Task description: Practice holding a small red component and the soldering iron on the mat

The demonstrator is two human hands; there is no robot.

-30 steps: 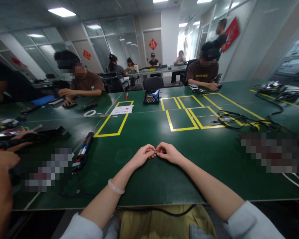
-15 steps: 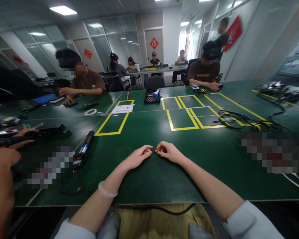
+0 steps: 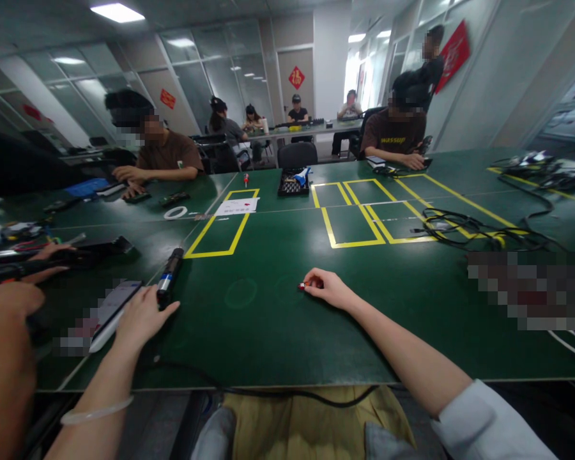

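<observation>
My left hand (image 3: 141,316) is at the near end of a black and silver cylindrical tool (image 3: 170,268), with the thumb spread to the right and the fingers apart; how firmly it touches the tool is not clear. Close by on its left lies a phone-like white-edged device (image 3: 112,319). Around the middle of the green table (image 3: 249,345), my right hand (image 3: 328,287) pinches a small red and white piece (image 3: 301,286) between thumb and fingertips, low over the surface.
Yellow tape outlines (image 3: 357,244) mark the table beyond my hands. Black cables (image 3: 455,223) lie coiled on the right. A black tray (image 3: 293,185) and a white paper (image 3: 237,206) are farther back. Another person's arm (image 3: 9,345) reaches in at left; people sit across the table.
My left hand has left my right hand's side and moved left to the cylindrical tool. My right hand stays nearly in place with the small piece.
</observation>
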